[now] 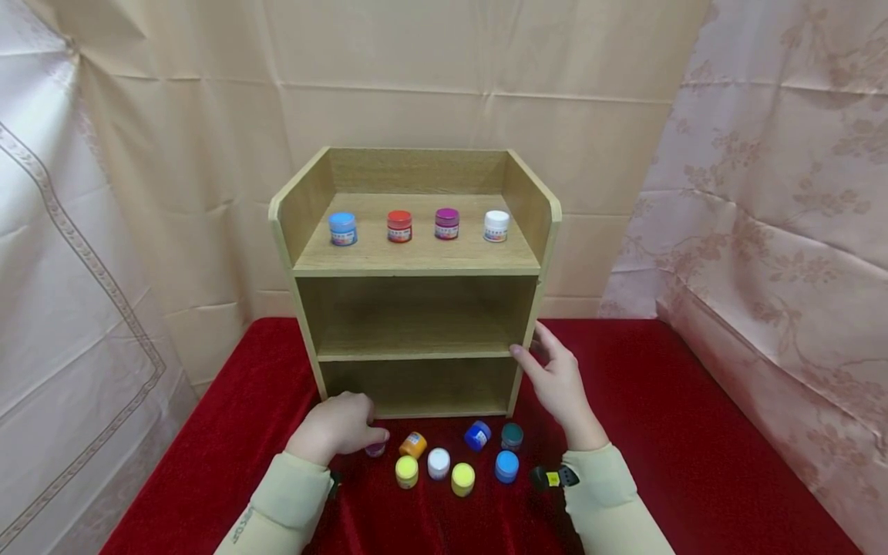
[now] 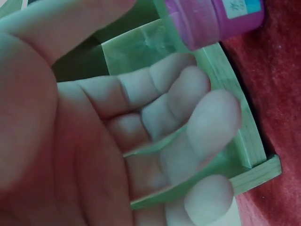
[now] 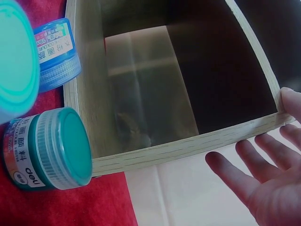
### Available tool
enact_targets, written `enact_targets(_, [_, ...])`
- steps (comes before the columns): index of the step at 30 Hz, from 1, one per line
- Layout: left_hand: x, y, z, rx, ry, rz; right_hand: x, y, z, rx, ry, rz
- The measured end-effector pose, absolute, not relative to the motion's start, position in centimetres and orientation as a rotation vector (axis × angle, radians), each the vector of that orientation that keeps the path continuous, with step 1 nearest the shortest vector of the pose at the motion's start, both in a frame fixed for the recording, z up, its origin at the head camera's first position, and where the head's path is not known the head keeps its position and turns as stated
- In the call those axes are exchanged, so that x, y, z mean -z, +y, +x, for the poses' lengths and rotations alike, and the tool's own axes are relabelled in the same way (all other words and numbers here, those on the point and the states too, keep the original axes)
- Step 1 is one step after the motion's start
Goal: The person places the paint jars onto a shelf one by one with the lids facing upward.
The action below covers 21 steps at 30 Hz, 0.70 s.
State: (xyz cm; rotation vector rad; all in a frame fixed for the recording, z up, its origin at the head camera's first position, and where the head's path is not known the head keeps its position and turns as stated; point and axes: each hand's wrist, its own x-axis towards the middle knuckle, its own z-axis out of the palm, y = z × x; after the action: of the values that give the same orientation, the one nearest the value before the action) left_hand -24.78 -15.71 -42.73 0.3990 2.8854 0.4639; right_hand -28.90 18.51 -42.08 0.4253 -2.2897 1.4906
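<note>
My left hand [image 1: 336, 428] reaches down at the shelf's lower left corner, its thumb over a purple paint jar [image 1: 375, 449]. In the left wrist view the fingers are loosely bent and spread, with the purple jar [image 2: 202, 21] just beyond the thumb and fingertips. My right hand [image 1: 557, 378] holds the right side panel of the wooden shelf [image 1: 416, 356]. Its thumb lies on the front edge at the middle board, and the fingers [image 3: 235, 174] are along the panel's outer face.
On the shelf's top board stand a light blue jar [image 1: 343, 230], a red jar [image 1: 399, 227], a purple jar [image 1: 447, 223] and a white jar [image 1: 496, 226]. Before the shelf, several jars, including an orange one [image 1: 413, 444] and a dark green one [image 1: 512, 436], lie or stand on red cloth [image 1: 624, 432].
</note>
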Motion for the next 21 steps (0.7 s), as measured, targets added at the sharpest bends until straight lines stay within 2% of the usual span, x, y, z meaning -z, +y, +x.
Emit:
enact_targets(11, [42.6,-15.1,-24.5,-0.476,2.961,0.353,42.0,18.5,-28.8,-1.488,-2.287,0.418])
enact_targets(21, [43.5,-14.6,-24.5,-0.508,2.930,0.456,42.0,18.5,-28.9,-1.495,-2.295,0.426])
